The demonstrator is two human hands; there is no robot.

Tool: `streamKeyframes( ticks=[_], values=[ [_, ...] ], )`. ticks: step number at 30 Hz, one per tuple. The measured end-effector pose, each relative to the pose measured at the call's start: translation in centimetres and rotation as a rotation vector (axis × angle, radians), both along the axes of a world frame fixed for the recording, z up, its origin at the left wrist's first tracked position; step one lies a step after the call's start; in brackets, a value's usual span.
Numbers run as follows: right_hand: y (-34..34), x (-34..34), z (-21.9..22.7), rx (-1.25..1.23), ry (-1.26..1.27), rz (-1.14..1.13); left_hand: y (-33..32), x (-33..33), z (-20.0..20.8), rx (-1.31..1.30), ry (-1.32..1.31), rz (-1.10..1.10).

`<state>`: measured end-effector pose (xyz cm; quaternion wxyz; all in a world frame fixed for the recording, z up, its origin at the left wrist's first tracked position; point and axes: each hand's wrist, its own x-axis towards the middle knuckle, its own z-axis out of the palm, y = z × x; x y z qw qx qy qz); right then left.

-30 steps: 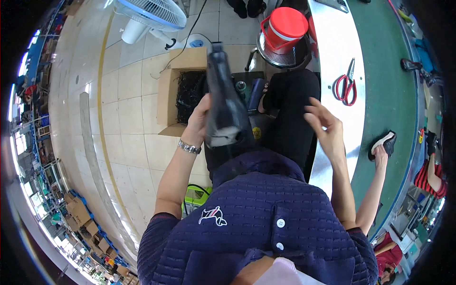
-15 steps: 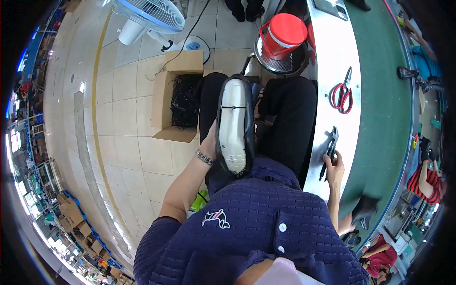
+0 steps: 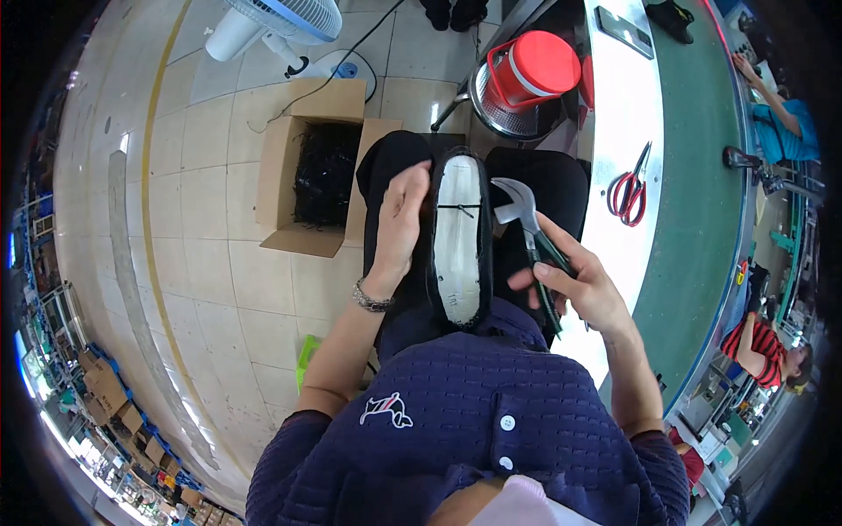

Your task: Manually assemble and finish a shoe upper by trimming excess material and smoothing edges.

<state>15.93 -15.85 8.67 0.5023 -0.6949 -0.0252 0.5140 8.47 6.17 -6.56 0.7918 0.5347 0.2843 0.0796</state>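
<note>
A black shoe upper on a last [image 3: 458,254] rests bottom up across my lap, its pale insole facing me and a thin black strip lying across it. Beside its left edge is my left hand [image 3: 402,215], fingers loosely bent and apart; nothing shows in them. On the other side, my right hand [image 3: 579,276] grips a pair of lasting pincers [image 3: 524,213] with dark green handles and a hammer-like metal head. That head is close to the shoe's right edge, and some fingers are slightly blurred.
Red-handled scissors [image 3: 628,195] and a phone [image 3: 624,31] lie on the metal bench edge [image 3: 610,114] along a green belt [image 3: 702,175]. Ahead, a red bucket [image 3: 539,66] stands on a stool. An open carton [image 3: 307,237] of black scraps and a fan [image 3: 289,22] are left.
My right hand has lifted the pincers off the bench and brought them beside the shoe. My left hand has come off the shoe's side, and the shoe has shifted right.
</note>
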Motion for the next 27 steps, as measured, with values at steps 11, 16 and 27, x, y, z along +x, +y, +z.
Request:
streamKeyframes(
  ticks=[11, 16, 27],
  values=[
    [5.6, 3.2, 1.6, -0.09, 0.259, 0.079, 0.3, 2.7, 4.3, 0.85, -0.149, -0.058],
    [7.3, 3.5, 2.5, -0.199, 0.291, -0.003, 0.2, 2.6, 3.7, 0.924, -0.154, -0.056],
    [5.9, -0.9, -0.9, -0.277, -0.373, 0.228, 0.0, 1.8, 3.4, 0.932, -0.206, 0.02]
  ],
)
